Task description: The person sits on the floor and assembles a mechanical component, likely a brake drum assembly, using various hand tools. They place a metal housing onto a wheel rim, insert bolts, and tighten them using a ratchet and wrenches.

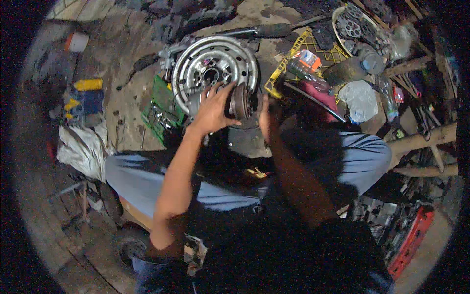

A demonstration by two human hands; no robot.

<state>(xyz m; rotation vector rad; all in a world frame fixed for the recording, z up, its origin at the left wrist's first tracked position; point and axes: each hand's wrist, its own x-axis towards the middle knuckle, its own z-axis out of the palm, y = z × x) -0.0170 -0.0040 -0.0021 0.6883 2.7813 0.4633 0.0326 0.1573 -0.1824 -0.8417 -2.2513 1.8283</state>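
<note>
Just below the centre of a silver steel wheel rim (215,41), my left hand (211,111) grips a rusty brown round metal part (239,102) with a ridged edge. Its fingers curve over the part's top and the thumb lies below. My right hand (266,120) is upright to the right of this part, its visible fingers stretched out. A dark gap shows between that hand and the part; shadow hides much of its palm.
Left of the rim lies an open green toolbox (155,113) with metal tools. To the right are a yellow plastic crate (277,78), a plastic bottle (306,70) and a white plastic bag (361,101). A long dark rod (264,31) lies behind; a red-edged tool tray (411,242) is at lower right.
</note>
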